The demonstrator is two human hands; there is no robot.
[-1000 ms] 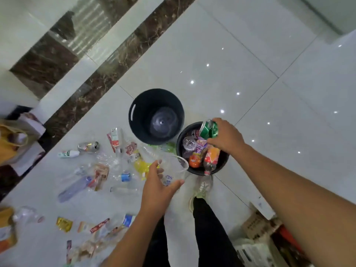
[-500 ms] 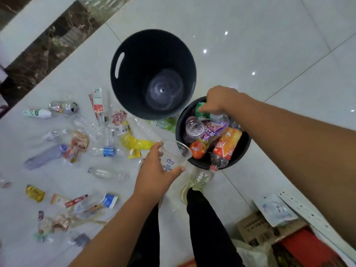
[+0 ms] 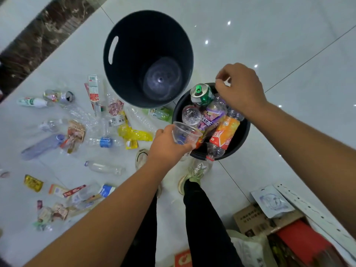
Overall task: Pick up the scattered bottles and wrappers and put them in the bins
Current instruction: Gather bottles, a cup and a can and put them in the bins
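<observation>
My left hand (image 3: 167,145) grips a clear plastic cup (image 3: 185,132) at the near-left rim of the small black bin (image 3: 244,135). That bin is packed with a green can (image 3: 203,94), a purple-label bottle (image 3: 212,114) and an orange bottle (image 3: 224,132). Above its far rim hovers my right hand (image 3: 238,87), fingers loosely curled and holding nothing. The large black bin (image 3: 109,70) stands behind, with nothing visible inside. On the floor at left lie a clear bottle (image 3: 105,167), a blue-label bottle (image 3: 105,142), a yellow wrapper (image 3: 134,134), a crushed can (image 3: 59,96) and several more wrappers.
My shoe (image 3: 194,173) and dark trouser legs stand just in front of the small bin. A cardboard box (image 3: 256,218), a red box (image 3: 300,241) and a white bag (image 3: 248,247) crowd the lower right. A dark marble strip (image 3: 38,39) runs along the upper left.
My right hand has let go of the green can, which now lies in the small bin, and has lifted off it. My left hand has carried the cup closer to that bin.
</observation>
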